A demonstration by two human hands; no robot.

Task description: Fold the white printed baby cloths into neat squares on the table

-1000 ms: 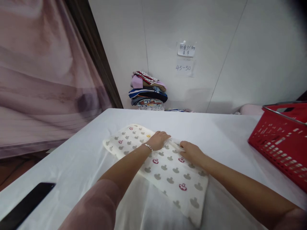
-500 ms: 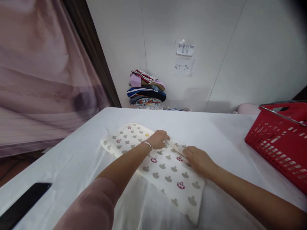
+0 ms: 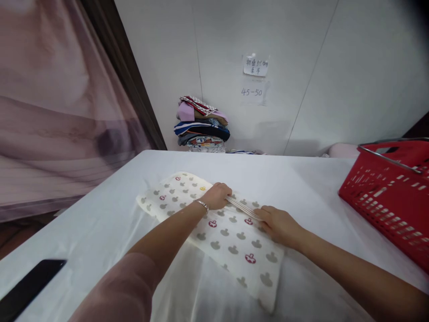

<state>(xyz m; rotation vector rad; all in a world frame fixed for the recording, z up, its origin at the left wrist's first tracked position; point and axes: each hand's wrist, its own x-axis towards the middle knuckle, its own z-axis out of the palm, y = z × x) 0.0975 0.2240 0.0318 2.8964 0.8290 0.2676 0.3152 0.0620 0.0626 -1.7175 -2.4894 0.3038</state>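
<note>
A cream cloth (image 3: pixel 231 232) with grey and red mushroom-like prints lies folded in a long strip, slanting across the white table. My left hand (image 3: pixel 217 196), with a bracelet at the wrist, is closed on the cloth's far edge near its middle. A little to the right, my right hand (image 3: pixel 278 223) pinches the same edge. Between the two hands the edge is drawn into several raised, straight pleats. The fingertips of both hands are partly hidden by the knuckles and fabric.
A red plastic basket (image 3: pixel 392 192) with a metal handle stands on the right of the white table (image 3: pixel 268 172). At the lower left lies a black phone-like slab (image 3: pixel 31 288). Behind the table rises a pile of folded fabrics (image 3: pixel 203 125); a pink curtain (image 3: pixel 60 112) hangs left.
My right hand has shifted slightly right along the far edge and closed on it. The edge between my hands has gone from loose to taut pleats. The view has drifted a little.
</note>
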